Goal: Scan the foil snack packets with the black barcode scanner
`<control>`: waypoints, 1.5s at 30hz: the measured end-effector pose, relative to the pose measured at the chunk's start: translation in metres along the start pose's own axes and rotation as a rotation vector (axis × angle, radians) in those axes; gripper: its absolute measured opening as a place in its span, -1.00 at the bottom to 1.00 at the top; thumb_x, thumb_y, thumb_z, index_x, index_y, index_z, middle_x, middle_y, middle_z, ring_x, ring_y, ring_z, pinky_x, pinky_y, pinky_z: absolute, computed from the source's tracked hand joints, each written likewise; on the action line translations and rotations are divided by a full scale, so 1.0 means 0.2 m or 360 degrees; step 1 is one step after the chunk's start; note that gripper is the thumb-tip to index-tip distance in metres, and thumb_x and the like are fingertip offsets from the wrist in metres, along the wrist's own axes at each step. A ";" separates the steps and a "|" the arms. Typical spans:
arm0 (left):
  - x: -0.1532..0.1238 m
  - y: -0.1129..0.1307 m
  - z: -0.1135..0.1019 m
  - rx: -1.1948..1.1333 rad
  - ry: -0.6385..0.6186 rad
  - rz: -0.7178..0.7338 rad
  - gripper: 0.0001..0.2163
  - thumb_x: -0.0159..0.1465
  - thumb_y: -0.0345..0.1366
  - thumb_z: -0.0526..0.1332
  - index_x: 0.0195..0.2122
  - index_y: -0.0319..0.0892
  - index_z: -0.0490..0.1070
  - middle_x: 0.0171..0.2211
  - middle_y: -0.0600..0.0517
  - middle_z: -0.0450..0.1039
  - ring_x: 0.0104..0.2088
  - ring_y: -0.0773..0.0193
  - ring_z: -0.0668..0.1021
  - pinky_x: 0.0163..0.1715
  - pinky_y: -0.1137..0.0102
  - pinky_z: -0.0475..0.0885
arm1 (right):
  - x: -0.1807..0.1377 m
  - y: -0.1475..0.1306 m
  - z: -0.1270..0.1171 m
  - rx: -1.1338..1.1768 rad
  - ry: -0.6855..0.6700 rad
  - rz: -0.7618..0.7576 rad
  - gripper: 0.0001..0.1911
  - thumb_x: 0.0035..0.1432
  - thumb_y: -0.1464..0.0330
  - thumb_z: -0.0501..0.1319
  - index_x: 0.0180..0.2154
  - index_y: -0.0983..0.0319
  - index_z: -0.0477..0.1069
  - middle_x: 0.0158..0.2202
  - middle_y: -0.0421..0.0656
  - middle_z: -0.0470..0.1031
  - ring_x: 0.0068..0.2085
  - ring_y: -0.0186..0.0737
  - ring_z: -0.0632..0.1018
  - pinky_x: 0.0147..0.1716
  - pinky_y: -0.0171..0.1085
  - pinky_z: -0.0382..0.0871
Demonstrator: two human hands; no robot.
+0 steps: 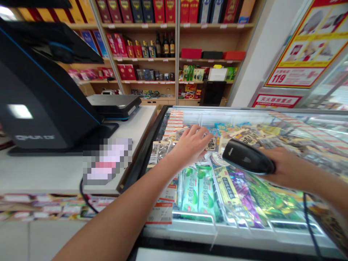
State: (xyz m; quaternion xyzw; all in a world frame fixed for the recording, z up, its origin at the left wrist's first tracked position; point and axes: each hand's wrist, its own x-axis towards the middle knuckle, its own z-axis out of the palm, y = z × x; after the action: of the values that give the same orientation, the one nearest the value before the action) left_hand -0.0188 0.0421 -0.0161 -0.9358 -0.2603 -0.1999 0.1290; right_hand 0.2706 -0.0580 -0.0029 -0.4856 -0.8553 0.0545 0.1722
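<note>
In my right hand (280, 165) is a black handheld barcode scanner (247, 156), its head toward my left hand. My left hand (191, 143) reaches over the glass-topped freezer (195, 230), fingers curled around a small snack packet (212, 144) with dark printed characters. Part of the packet is hidden behind the fingers. More small packets (248, 137) lie spread around both hands. Below the hands, green ice-pop wrappers (199, 190), a yellow wrapper (225, 186) and purple wrappers (243, 194) show in wire compartments.
A dark checkout terminal (51, 94) and a flat scale (115, 103) stand on the white counter (106, 130) at left, with a pixelated object (108, 161) near its edge. A cable (308, 217) hangs below my right hand. Shelves (141, 59) of boxes and bottles stand behind.
</note>
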 end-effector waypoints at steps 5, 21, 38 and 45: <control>0.01 -0.05 0.00 -0.0144 0.0010 -0.0096 -0.49 0.27 -0.27 0.37 0.22 -0.11 0.28 0.21 -0.12 0.38 0.19 -0.05 0.37 0.16 0.08 0.32 | 0.00 -0.02 -0.02 0.0001 0.0057 0.0062 -0.92 0.05 0.29 0.28 -0.38 0.15 0.48 -0.54 -0.17 0.56 -0.57 -0.16 0.52 -0.52 -0.23 0.32; 0.07 -0.04 0.00 -0.2076 0.0199 -0.1012 -0.44 0.44 0.12 -0.18 0.07 -0.16 0.42 -0.08 -0.18 0.58 -0.17 0.07 0.62 -0.21 0.18 0.54 | 0.00 -0.09 -0.07 -0.0264 0.0374 -0.0398 -0.94 0.15 0.34 0.21 -0.33 0.17 0.35 -0.61 -0.19 0.50 -0.66 -0.24 0.46 -0.59 -0.30 0.28; 0.07 0.01 0.00 -0.3223 0.0165 -0.1075 -0.52 0.36 -0.17 0.02 0.28 -0.18 0.26 0.11 -0.18 0.51 -0.04 0.02 0.60 0.11 0.08 0.39 | -0.02 -0.10 -0.03 -0.0206 0.0344 -0.0466 -0.91 0.10 0.43 0.21 -0.28 0.20 0.38 -0.55 -0.23 0.50 -0.59 -0.29 0.50 -0.56 -0.34 0.29; 0.07 -0.07 -0.03 -0.2164 0.0411 -0.0793 -0.52 0.39 -0.02 0.05 0.26 -0.07 0.34 0.16 -0.15 0.45 0.07 -0.03 0.51 0.06 0.06 0.44 | -0.02 -0.08 -0.07 -0.0154 0.0543 -0.0323 -0.91 0.07 0.36 0.24 -0.42 0.16 0.33 -0.63 -0.24 0.43 -0.64 -0.30 0.40 -0.61 -0.31 0.17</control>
State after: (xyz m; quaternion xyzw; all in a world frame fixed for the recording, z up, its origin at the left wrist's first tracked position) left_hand -0.0177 0.0563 -0.0023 -0.6911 -0.2666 -0.4492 -0.4996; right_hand 0.2634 -0.0705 0.0133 -0.4067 -0.8599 -0.0874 0.2958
